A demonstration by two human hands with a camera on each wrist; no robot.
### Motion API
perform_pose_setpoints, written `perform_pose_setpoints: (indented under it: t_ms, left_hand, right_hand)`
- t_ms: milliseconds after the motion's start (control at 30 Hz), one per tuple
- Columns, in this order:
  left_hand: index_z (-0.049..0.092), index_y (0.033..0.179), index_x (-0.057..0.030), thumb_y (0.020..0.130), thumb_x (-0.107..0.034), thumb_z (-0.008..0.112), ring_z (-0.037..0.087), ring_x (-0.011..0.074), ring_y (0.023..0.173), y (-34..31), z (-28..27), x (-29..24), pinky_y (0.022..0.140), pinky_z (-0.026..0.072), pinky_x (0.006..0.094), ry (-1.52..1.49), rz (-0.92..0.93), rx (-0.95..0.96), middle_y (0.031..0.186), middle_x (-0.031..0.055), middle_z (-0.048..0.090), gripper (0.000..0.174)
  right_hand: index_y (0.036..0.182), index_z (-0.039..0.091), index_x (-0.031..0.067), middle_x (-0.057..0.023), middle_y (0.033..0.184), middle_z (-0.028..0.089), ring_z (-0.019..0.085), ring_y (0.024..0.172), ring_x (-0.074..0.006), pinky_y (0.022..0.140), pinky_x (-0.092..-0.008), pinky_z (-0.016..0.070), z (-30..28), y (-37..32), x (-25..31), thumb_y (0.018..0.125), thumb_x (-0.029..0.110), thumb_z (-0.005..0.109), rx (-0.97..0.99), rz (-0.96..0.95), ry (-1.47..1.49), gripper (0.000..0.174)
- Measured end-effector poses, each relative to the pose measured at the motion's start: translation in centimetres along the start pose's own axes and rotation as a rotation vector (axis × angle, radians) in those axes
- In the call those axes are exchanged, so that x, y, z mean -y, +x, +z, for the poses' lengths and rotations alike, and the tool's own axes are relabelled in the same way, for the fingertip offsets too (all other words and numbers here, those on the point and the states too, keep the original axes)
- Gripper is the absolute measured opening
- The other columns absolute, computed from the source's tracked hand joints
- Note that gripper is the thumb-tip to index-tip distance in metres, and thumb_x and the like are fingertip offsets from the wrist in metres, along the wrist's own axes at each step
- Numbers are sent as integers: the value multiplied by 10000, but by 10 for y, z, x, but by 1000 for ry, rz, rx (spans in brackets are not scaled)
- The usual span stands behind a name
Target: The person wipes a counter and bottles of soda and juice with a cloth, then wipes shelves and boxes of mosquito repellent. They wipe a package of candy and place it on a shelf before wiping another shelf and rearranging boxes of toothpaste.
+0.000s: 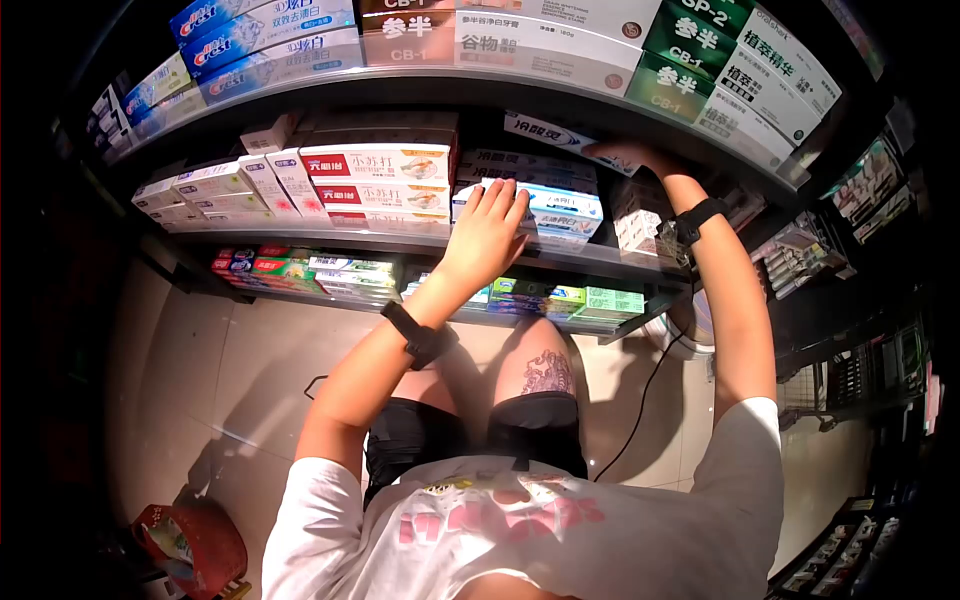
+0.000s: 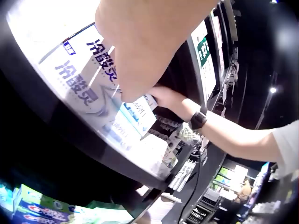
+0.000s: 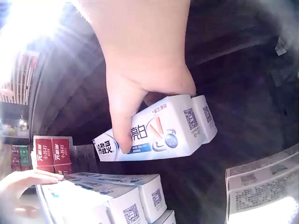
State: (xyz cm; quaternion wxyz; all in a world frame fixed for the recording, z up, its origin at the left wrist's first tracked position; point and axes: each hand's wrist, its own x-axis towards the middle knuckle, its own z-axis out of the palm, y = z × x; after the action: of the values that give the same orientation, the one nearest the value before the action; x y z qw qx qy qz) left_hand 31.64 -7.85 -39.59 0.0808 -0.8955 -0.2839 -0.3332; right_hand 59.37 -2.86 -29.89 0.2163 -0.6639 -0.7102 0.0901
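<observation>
My right hand [image 1: 645,160] grips a pair of white-and-blue toothpaste boxes [image 3: 163,133] side by side, thumb across the front of the nearer one. These boxes are raised above the stack and tilted in the right wrist view. On the middle shelf, my left hand [image 1: 485,230] rests with extended fingers on a stack of matching toothpaste boxes [image 1: 565,215]. From the right wrist, the left hand [image 3: 28,184] shows at the near end of that stack [image 3: 112,196]. In the left wrist view the left hand [image 2: 140,51] covers part of the box fronts.
Red-and-white toothpaste boxes [image 1: 380,165] stand left of the stack, other boxes [image 1: 640,220] to its right. The upper shelf edge [image 1: 420,80] hangs close above both hands. More boxes fill the bottom shelf [image 1: 540,295]. A black cable [image 1: 650,385] trails down; a red basket [image 1: 195,545] sits on the floor.
</observation>
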Motion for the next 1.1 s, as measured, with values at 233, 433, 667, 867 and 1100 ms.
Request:
perform_pose_setpoints:
  t_ms: [233,433,667,867,1100]
  left_hand:
    - [471,1186,-39,723,-145,656,432,327,1154,-1,9,0,985,319,441,-99,-38,-109,1225,171,472,510]
    - [480,1179,-58,698,-112,663,456,310,1136,-1,15,2,965,341,427,-34,-43,-103,1218,147,489,518]
    - [495,1158,-54,680,-89,658,480,290,1109,0,23,3,941,353,410,19,-43,-149,1184,133,520,507]
    - [480,1171,-46,655,-78,669,480,281,1100,1,19,5,928,353,402,-4,-36,-138,1175,127,518,550]
    - [457,1215,-88,623,-115,699,463,258,1040,9,0,15,880,357,378,33,39,4,1127,97,493,640]
  right_hand:
    - [1221,504,63,-134,1202,525,465,1108,-244,952,-307,356,40,52,-26,658,413,731,29,-376,11,702]
    - [1204,515,47,-125,1200,528,466,1118,-228,962,-310,354,51,55,-7,693,376,725,84,-286,81,643]
    - [1198,519,42,-123,1199,530,468,1119,-218,963,-309,355,58,55,-2,690,364,735,19,-301,152,639]
    - [1182,532,41,-116,1185,541,481,1106,-199,955,-302,367,67,50,24,697,349,739,-48,-412,258,611]
    - [1187,531,50,-110,1115,586,572,960,-183,886,-285,433,73,35,46,781,351,673,125,-374,604,526]
